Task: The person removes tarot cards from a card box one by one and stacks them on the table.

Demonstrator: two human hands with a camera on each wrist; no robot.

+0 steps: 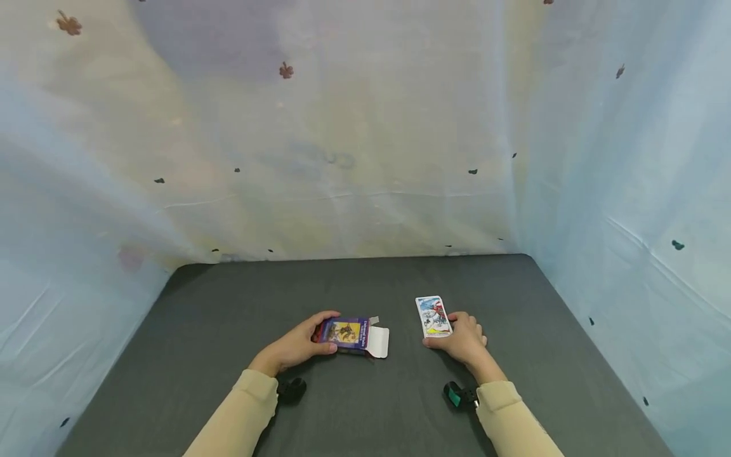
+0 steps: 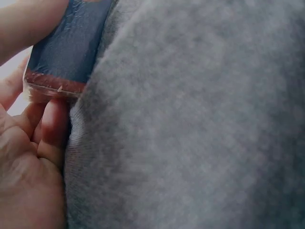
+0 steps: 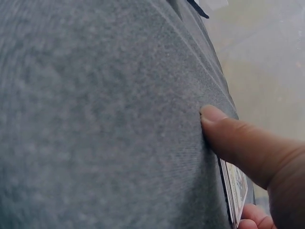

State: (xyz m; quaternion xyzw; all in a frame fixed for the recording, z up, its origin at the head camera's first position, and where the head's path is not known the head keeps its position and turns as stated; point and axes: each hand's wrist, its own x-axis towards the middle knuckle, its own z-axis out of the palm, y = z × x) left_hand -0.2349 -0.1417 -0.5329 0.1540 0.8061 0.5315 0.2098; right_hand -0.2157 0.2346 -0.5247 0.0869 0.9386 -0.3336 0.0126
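Observation:
My left hand (image 1: pixel 298 343) grips a purple card box (image 1: pixel 347 332) by its left end, thumb on the near side and fingers on the far side. The box's white end flap (image 1: pixel 377 342) hangs open toward the right. In the left wrist view, the box's dark blue side (image 2: pixel 71 43) shows between thumb and fingers. To the right, my right hand (image 1: pixel 464 341) holds a deck of picture cards (image 1: pixel 434 317) by its lower right edges. The right wrist view shows the thumb across the deck's side, with stacked card edges (image 3: pixel 232 191) below it; most of the deck is hidden there.
Both hands are over a dark grey cloth-covered table (image 1: pixel 365 412), with bare cloth between box and deck. Pale patterned curtains (image 1: pixel 365 158) hang behind the table and along both sides. Black wrist devices (image 1: pixel 292 391) sit under both forearms.

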